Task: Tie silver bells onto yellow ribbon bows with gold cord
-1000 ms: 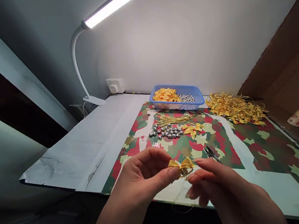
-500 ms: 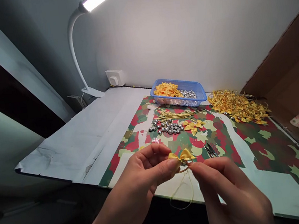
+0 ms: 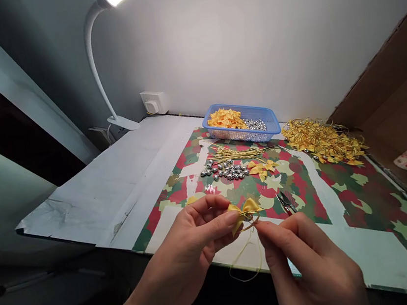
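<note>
My left hand [image 3: 195, 240] pinches a small yellow ribbon bow [image 3: 245, 210] between thumb and fingers, just above the near edge of the table. My right hand [image 3: 305, 254] is closed in a pinch right below the bow, on a thin gold cord [image 3: 251, 255] that loops down from the bow. Farther back on the patterned mat [image 3: 305, 194] lie several silver beads [image 3: 226, 170], a bundle of gold cords [image 3: 239, 154] and loose yellow bows [image 3: 261, 167].
A blue basket [image 3: 242, 129] with yellow bows and silver beads stands at the back. A heap of finished gold bows [image 3: 322, 140] lies to its right. Small scissors [image 3: 287, 202] lie on the mat. A white lamp [image 3: 98, 61] and a wall socket [image 3: 153, 103] are at the back left. A cardboard wall [image 3: 395, 79] stands on the right.
My right hand has closed in under the bow and pinched the gold cord. The bow has tilted a little in my left hand. The view has shifted slightly.
</note>
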Demonstrator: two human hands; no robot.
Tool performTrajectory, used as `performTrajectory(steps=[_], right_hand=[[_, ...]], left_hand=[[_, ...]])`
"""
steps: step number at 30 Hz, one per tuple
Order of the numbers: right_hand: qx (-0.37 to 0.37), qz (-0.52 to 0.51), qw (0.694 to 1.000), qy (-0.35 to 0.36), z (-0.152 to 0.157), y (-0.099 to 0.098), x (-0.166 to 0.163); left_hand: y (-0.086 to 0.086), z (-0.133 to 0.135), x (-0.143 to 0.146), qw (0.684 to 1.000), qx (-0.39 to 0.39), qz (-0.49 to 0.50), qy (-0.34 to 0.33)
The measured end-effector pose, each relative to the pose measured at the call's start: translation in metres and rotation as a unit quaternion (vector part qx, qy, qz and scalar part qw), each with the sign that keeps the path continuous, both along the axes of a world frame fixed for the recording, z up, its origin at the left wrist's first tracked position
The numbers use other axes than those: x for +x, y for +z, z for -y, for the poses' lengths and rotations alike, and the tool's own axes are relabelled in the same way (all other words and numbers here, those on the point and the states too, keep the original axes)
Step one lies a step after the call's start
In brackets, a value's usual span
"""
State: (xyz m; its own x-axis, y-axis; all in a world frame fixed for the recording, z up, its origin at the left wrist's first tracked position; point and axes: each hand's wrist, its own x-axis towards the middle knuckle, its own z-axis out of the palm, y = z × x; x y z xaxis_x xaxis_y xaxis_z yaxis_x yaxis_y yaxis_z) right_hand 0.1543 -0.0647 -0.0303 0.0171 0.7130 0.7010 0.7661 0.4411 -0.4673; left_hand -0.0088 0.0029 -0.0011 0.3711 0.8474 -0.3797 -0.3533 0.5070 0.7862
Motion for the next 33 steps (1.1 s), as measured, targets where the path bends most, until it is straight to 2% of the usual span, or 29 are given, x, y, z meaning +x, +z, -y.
performTrajectory(steps=[9,15,22,27,33], right_hand=[[0.004,-0.008,1.000,-0.025,-0.003,-0.007,-0.004],[0.004,-0.041,0.999,0.002,-0.005,-0.015,-0.006],[-0.039,-0.160,0.986,0.028,-0.008,-0.016,-0.015],[-0.088,-0.264,0.960,0.041,-0.006,-0.018,-0.023],[-0.098,-0.331,0.938,0.036,-0.006,-0.024,-0.029]], left_hand=[[0.000,0.002,0.003,1.000,-0.015,0.027,-0.004],[0.003,0.002,0.004,0.998,-0.040,0.038,0.000],[0.009,-0.004,0.011,0.998,-0.029,0.060,-0.013],[0.003,-0.001,0.006,0.995,-0.052,0.083,-0.022],[-0.002,0.006,0.005,0.991,-0.082,0.102,-0.034]])
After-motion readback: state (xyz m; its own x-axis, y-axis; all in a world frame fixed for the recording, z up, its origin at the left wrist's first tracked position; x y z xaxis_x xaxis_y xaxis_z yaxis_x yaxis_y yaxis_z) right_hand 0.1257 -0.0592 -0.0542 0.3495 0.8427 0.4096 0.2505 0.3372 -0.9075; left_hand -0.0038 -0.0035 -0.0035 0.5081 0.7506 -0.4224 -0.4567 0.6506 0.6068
